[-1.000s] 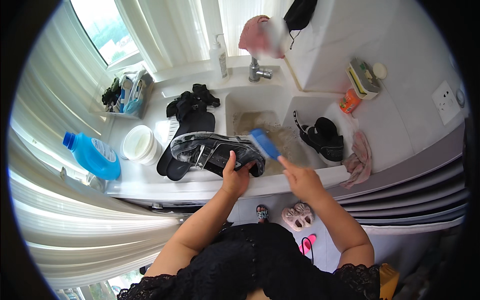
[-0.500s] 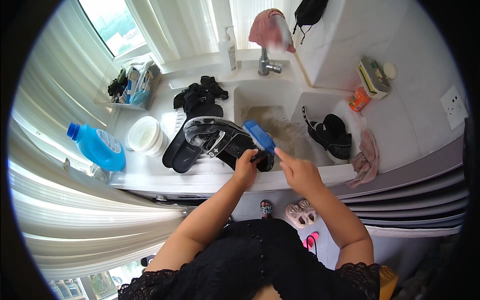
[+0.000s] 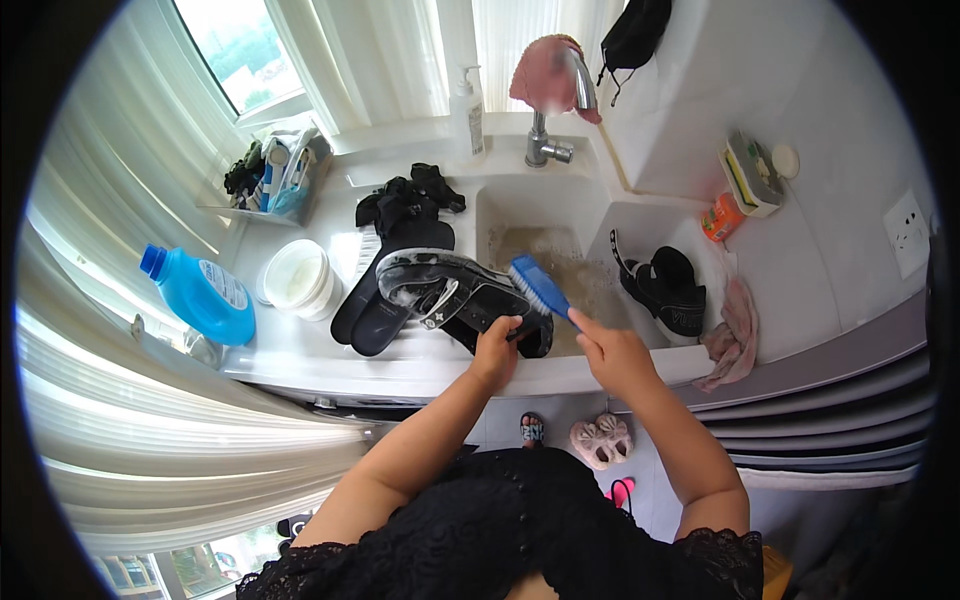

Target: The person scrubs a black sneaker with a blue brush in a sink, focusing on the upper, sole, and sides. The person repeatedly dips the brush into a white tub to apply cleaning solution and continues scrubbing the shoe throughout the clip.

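Observation:
My left hand (image 3: 497, 356) is closed round one end of a black sandal (image 3: 478, 300) and holds it tilted over the basin's left edge. White suds cling to the sandal's pale sole rim at the far end. In my right hand (image 3: 613, 354) is a blue scrubbing brush (image 3: 541, 284), gripped by its handle. The white bristles are turned toward the sandal, at its right end; whether they touch it I cannot tell. Murky, foamy water (image 3: 590, 285) lies in the sink below. A second black sandal (image 3: 672, 300) rests on the sink's right side.
Left on the counter are black insoles (image 3: 372, 318), bunched black cloth (image 3: 405, 203), a white tub (image 3: 296, 283) and a blue detergent bottle (image 3: 205, 300). A pink rag (image 3: 735, 330) drapes over the right rim. The faucet (image 3: 543, 145) stands behind the sink, a pink cloth (image 3: 543, 75) on it.
The brush and my right hand have shifted a little to the right along the sandal. My left hand keeps its hold. The whole view has tipped slightly.

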{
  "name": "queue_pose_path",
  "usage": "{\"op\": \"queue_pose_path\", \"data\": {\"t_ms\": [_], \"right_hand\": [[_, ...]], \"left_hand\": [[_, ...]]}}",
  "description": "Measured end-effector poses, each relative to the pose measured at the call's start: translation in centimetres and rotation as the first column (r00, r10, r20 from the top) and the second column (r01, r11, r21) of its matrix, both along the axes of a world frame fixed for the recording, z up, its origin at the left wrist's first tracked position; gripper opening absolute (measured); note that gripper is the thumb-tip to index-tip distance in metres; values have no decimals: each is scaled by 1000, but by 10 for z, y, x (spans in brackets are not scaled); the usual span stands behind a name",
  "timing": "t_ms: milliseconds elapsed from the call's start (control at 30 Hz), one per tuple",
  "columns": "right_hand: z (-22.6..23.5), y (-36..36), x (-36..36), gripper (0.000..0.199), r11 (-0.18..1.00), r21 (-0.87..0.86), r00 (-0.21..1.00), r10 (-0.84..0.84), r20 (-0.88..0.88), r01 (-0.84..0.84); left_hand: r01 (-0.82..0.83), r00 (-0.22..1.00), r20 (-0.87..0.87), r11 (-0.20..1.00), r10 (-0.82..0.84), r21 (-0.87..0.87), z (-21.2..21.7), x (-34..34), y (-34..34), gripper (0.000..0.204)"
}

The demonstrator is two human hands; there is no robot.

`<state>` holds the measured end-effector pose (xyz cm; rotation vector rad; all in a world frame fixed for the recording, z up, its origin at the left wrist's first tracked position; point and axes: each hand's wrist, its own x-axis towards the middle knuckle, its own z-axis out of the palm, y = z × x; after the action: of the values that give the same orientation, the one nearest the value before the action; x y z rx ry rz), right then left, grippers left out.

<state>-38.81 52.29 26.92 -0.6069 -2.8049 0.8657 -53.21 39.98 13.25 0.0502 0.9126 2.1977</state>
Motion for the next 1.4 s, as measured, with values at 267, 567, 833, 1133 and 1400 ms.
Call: {"op": "queue_pose_path", "data": {"t_ms": [267,567,833,1133,1400], "right_hand": [[0,-33,-47,40,993,50,964,115,-240,-107],[-9,24,26,39,995,44,996,-88,31,87],[-49,22,50,38,967,3,961,-254,109,256],[-32,11,41,38,980,-47,979,-191,71,194],[-9,5,15,39,996,61,991,-78,107,72]], "left_hand": [[89,996,-9,996,-89,14,-14,-6,-9,22],[-11,1000,26,998,9,68,2,1,-5,24],[12,1000,9,998,-12,58,19,4,-7,28],[9,997,-71,1000,-7,27,1,-3,-6,30],[15,996,-92,1000,-15,1,5,0,-5,27]]}}
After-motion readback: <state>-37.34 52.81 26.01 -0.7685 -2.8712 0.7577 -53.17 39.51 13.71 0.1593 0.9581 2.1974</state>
